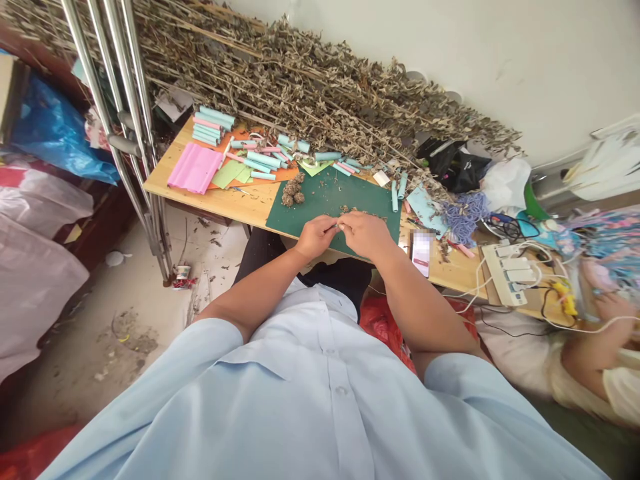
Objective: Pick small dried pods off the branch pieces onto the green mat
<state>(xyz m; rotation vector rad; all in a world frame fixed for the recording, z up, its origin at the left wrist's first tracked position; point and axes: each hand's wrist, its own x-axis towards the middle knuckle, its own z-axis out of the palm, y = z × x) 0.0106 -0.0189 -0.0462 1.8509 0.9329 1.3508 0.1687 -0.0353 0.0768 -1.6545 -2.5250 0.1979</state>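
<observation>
My left hand (318,237) and my right hand (364,233) meet at the front edge of a green cutting mat (325,193). Fingers of both are pinched together around something small and pale, mostly hidden between the fingertips. Just beyond my left hand, several brown bumpy balls (293,191) lie clustered on the mat. Brown crumbs (350,209) are scattered behind my right hand. Rolled blue and pink paper tubes (264,159) lie along the back of the wooden table (235,208), near a pink paper stack (195,168).
Dried plant stalks (300,80) line the back of the table. To the right are a phone (421,253), purple cord (465,217) and a power strip (505,273) with cables. Metal crutches (117,120) stand left. Another person's arm (600,340) shows at far right.
</observation>
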